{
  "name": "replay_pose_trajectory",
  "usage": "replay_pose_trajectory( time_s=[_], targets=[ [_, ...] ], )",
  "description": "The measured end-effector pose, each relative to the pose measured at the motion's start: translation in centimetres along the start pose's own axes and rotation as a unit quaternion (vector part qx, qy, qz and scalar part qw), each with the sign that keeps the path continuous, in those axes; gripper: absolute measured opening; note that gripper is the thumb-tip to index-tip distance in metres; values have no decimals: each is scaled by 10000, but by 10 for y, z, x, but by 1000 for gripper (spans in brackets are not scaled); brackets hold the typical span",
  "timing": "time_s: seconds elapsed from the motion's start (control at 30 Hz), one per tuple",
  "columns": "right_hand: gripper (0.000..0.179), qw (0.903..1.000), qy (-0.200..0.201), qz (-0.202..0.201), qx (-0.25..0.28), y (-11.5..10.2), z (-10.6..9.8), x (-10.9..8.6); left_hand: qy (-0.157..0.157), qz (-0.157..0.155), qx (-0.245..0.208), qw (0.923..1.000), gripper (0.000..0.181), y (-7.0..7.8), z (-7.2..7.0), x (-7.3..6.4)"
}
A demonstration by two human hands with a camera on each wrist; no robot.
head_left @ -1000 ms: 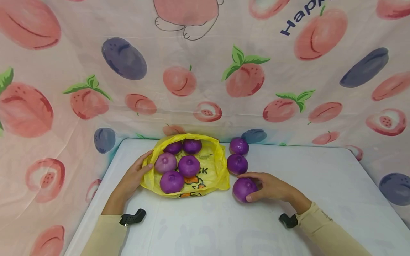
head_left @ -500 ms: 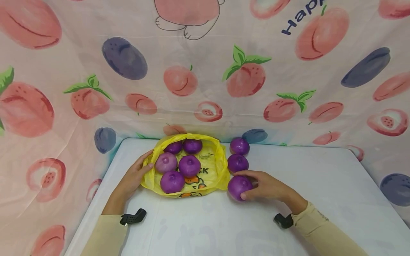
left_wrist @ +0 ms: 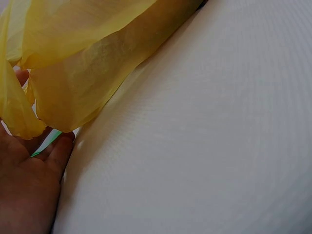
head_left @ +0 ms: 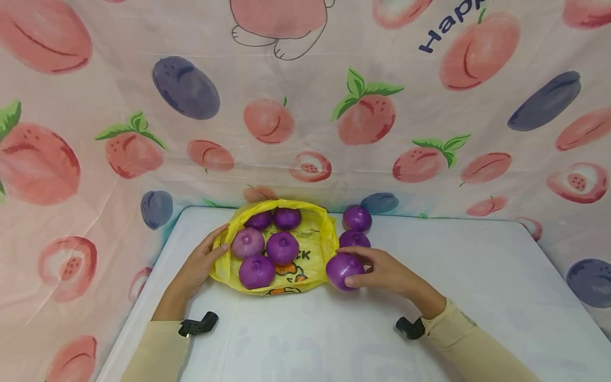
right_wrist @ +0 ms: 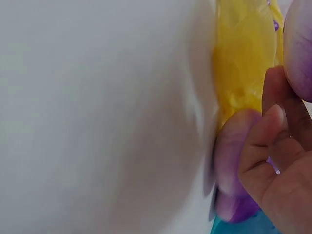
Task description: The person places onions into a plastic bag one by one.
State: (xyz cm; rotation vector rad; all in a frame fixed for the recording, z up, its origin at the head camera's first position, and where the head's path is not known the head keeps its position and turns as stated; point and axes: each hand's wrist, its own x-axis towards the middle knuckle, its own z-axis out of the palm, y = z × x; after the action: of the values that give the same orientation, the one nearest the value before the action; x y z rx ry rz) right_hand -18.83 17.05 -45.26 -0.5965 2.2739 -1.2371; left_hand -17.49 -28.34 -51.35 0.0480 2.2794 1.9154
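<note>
Head view: on a white table [head_left: 453, 276], the person's right hand [head_left: 389, 271] holds a purple onion [head_left: 340, 269] between thumb and fingers. Over the last second it has come leftward, and the onion now overlaps the right edge of an open yellow bag [head_left: 330, 239], not yet inside. Five bagged onions [head_left: 282, 248] and two loose onions [head_left: 357, 218] have stayed put; I judge the work about midway. The left hand [head_left: 197, 268] keeps its place at the bag's left rim.

Left wrist view: yellow plastic passes between the left hand's thumb and fingers, a light pinch; how firm, I cannot tell.

Right wrist view: the held onion, cut off by the frame, is clear of the table, fingertips against it. The loose pair sits beyond the hand, beside the bag.
</note>
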Motion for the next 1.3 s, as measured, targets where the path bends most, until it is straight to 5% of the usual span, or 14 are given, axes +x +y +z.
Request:
replay_pose_trajectory(
  time_s=[0.6,1.3],
  targets=[
    [66,9967,395,-669,-216,-39,19,24,-24,5,-32,10000,62,1,0,-1],
    [71,9899,615,-512,-1174,-62,43,52,24,-84,82,9999,62,1,-1,0]
  ],
)
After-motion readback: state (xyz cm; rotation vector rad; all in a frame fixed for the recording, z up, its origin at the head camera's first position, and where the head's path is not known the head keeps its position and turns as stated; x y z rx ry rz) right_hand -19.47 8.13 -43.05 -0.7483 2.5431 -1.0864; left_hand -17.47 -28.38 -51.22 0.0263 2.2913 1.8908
